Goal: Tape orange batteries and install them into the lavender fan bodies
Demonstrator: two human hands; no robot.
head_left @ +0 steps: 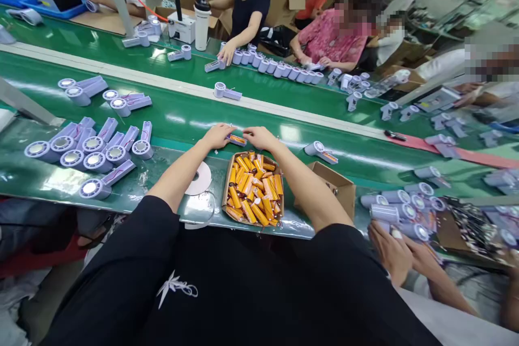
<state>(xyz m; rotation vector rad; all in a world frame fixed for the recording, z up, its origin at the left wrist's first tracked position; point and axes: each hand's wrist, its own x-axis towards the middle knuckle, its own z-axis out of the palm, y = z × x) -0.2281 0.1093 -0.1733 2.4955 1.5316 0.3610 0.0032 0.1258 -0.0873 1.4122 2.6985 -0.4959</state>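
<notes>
A light purple handheld fan body (237, 140) lies on the green belt in front of me, with an orange battery showing in its open handle. My left hand (219, 136) is closed over its head end, which it mostly hides. At the other end of the handle, my right hand (260, 137) has its fingers curled against the casing. Just nearer to me stands a cardboard box (224, 201) full of orange wrapped batteries (253, 186). A white disc-shaped roll (199, 179) lies left of that box, under my left forearm.
Several purple fan bodies (95, 159) stand grouped at the left. One fan (320, 151) lies to the right, beyond an open carton (334, 186). A co-worker's hands (391, 251) work at the far right near more fans. Across the belt, people handle a row of fans (279, 68).
</notes>
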